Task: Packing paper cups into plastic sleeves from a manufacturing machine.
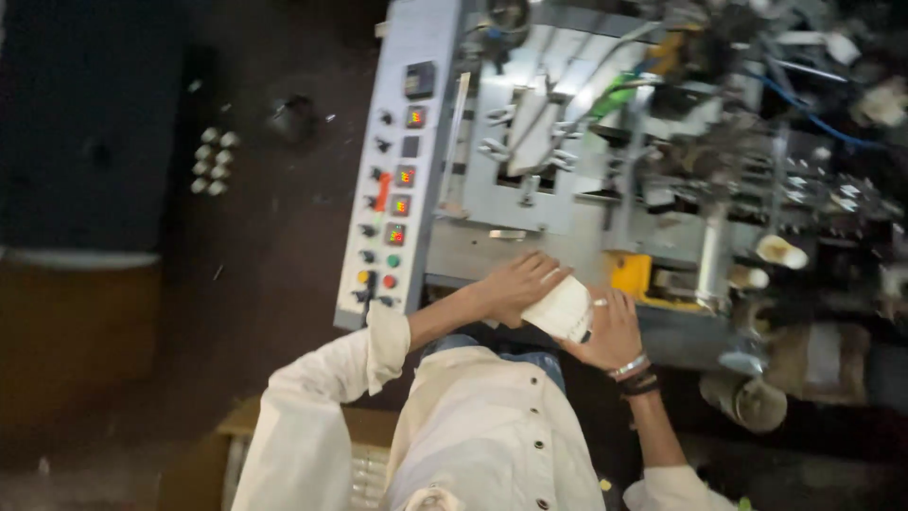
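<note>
Nearest, the left hand and the right hand close together around a white stack of paper blanks, fingers wrapped on it from both sides, held above the front edge of the machine. Beyond, a grey control panel lines the machine's left edge, and paper cups sit toward its right side.

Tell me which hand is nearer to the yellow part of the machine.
Right. The right hand lies just below the yellow part; the left hand is farther, on the white stack's other side.
</note>
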